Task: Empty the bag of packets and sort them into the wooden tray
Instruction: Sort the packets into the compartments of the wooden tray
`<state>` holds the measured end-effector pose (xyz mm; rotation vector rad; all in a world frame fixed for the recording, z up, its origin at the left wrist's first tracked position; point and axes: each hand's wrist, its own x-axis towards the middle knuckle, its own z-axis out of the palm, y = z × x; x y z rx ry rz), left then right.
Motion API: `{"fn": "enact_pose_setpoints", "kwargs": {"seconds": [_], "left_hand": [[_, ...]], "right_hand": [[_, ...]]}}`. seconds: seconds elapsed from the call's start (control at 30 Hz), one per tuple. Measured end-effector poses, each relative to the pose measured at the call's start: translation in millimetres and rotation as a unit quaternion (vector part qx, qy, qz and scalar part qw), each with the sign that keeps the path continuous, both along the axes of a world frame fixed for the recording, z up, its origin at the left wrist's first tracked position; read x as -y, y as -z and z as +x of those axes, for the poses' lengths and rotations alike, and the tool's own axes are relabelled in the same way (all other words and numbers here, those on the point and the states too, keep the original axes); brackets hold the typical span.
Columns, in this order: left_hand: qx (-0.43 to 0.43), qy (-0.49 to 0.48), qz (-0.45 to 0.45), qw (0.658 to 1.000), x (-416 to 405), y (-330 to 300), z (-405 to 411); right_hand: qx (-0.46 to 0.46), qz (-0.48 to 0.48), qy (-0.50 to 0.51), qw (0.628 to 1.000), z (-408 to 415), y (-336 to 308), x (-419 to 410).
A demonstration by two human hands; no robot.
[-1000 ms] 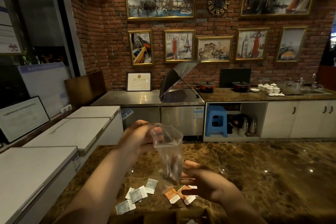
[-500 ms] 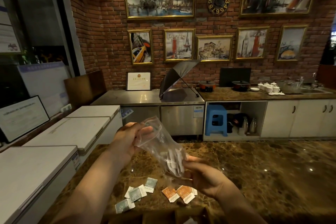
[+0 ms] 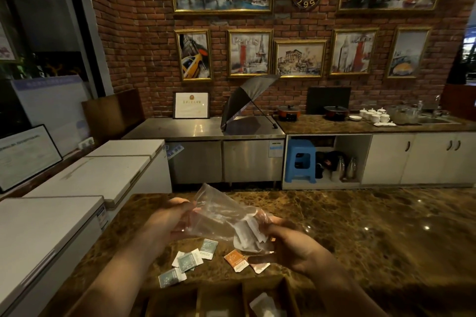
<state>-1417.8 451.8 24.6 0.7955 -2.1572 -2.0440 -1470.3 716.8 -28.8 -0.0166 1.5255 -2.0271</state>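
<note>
Tilted lower now, the clear bag (image 3: 224, 224) lies nearly sideways above the bench (image 3: 360, 239). Left hand (image 3: 167, 221) pinches its mouth at 9 o'clock; right hand (image 3: 296, 247) grips the bottom at 3 o'clock, where white packets (image 3: 248, 235) bunch. Film is light, limp, slippery: hold the bottom corners.

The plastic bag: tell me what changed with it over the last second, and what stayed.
The plastic bag swung from hanging upright to lying tilted, its mouth up by the left hand, white packets bunched low by the right hand, and both hands dropped lower. Both still hold it. The green packets and orange packets on the counter stayed put.
</note>
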Motion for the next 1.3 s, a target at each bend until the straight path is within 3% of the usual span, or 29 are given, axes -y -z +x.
{"fn": "enact_pose_setpoints", "kwargs": {"seconds": [0.13,0.23,0.3,0.4,0.57,0.67,0.87,0.97,1.13,1.3], "left_hand": [[-0.02,-0.005,0.004,1.0,6,5,2],[-0.092,-0.031,-0.092,0.991,2,-2,-1],[-0.147,0.015,-0.166,0.975,-7,-8,-3],[-0.162,0.131,-0.251,0.946,-25,-11,-8],[-0.076,0.318,-0.357,0.875,-46,13,-13],[-0.049,0.333,-0.331,0.881,-49,31,-12],[-0.029,0.313,-0.333,0.889,-40,55,-5],[-0.044,0.29,-0.326,0.899,-37,65,-3],[-0.068,0.253,-0.3,0.917,-29,77,1],[-0.079,0.248,-0.287,0.922,-23,82,4]], "right_hand": [[-0.036,0.097,0.036,0.994,-3,0,-3],[-0.124,0.187,0.015,0.974,-2,-2,1],[-0.185,0.251,-0.003,0.95,-2,-6,5],[-0.248,0.333,-0.05,0.908,1,-15,15],[-0.311,0.434,-0.138,0.834,4,-17,34],[-0.346,0.469,-0.173,0.794,5,-14,42],[-0.375,0.492,-0.188,0.763,9,-2,45],[-0.383,0.471,-0.186,0.773,8,2,46],[-0.333,0.404,-0.144,0.84,6,8,44],[-0.287,0.395,-0.174,0.855,4,8,38]]}}
